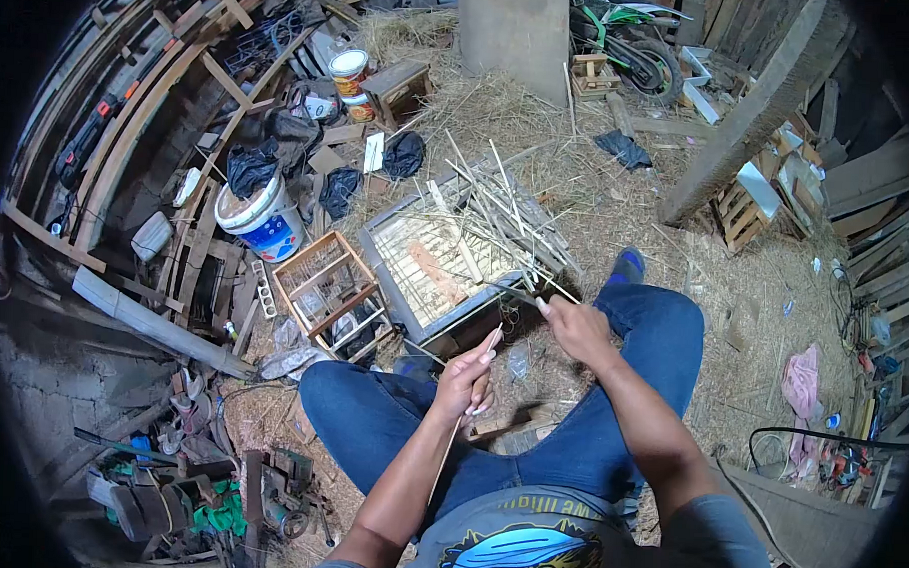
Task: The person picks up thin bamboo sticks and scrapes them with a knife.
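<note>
My left hand (465, 381) is closed around a thin bamboo strip (445, 458), which slants from above my fingers down past my forearm. My right hand (576, 331) grips what looks like a knife; its narrow blade (521, 296) points up and left, and the handle is hidden in my fist. The blade and the strip's upper tip are apart. Just beyond my hands is a low crate with a wire-grid top (390, 272). Across its right side lies a loose pile of bamboo strips (507, 226). A small wooden cage frame (332, 288) stands left of the crate.
A white-blue bucket (266, 222) with a black bag on it stands at left. Behind are stacked paint cans (350, 75) and a wooden stool (396, 87). A slanted post (746, 114) rises at right. Straw covers the floor; a pink cloth (801, 381) lies right.
</note>
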